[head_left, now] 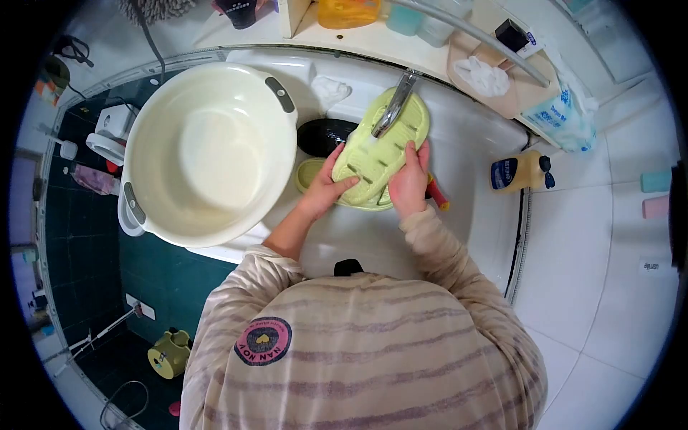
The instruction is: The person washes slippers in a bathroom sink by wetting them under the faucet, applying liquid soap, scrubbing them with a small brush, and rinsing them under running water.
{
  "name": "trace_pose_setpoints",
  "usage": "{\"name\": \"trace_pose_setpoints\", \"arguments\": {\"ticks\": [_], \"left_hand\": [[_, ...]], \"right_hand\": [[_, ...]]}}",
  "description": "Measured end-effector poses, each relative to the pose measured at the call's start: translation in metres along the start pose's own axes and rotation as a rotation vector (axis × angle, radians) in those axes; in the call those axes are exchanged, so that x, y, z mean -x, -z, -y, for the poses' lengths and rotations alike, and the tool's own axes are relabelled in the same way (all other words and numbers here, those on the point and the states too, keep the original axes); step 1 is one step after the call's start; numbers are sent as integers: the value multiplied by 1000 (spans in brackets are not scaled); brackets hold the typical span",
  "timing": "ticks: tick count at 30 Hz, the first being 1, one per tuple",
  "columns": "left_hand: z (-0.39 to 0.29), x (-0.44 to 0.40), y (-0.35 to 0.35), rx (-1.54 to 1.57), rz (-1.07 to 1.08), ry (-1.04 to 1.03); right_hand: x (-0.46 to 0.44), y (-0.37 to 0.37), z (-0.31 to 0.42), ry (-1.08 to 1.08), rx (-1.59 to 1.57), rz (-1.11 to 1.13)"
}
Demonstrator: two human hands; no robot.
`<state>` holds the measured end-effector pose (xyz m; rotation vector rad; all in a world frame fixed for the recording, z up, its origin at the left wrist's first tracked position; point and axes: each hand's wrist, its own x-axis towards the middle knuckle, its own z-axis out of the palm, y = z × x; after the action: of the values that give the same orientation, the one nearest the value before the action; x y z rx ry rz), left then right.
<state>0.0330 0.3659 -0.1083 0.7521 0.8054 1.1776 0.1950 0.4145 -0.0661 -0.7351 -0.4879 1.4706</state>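
Observation:
A light-green oval tray with slots (387, 154) is tilted in the sink under the metal faucet (395, 107). My left hand (326, 188) grips its lower left edge, thumb on top. My right hand (410, 180) holds its right edge, with the fingers partly hidden behind it. Another light-green piece (308, 172) shows below and left of the tray, mostly covered. Beside my left hand lies a glossy black oval thing (322, 136) of unclear kind. A red and yellow object (437, 193) sticks out by my right wrist.
A large cream basin (215, 154) with grey grips stands on the left of the white sink (480, 158). A pump bottle (519, 172) lies at the right rim. Bottles and a pink tray (487, 100) with white tissue occupy the back shelf. A white cloth (330, 89) rests behind the tray.

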Motion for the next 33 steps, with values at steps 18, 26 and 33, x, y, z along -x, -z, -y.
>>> {"name": "trace_pose_setpoints", "arguments": {"ticks": [18, 26, 33], "left_hand": [[-1, 3, 13, -195, -166, 139], [-28, 15, -12, 242, 96, 98], [-4, 1, -4, 146, 55, 91]], "right_hand": [[5, 14, 4, -189, 62, 108], [3, 16, 0, -314, 295, 219], [14, 13, -10, 460, 1425, 456]]}}
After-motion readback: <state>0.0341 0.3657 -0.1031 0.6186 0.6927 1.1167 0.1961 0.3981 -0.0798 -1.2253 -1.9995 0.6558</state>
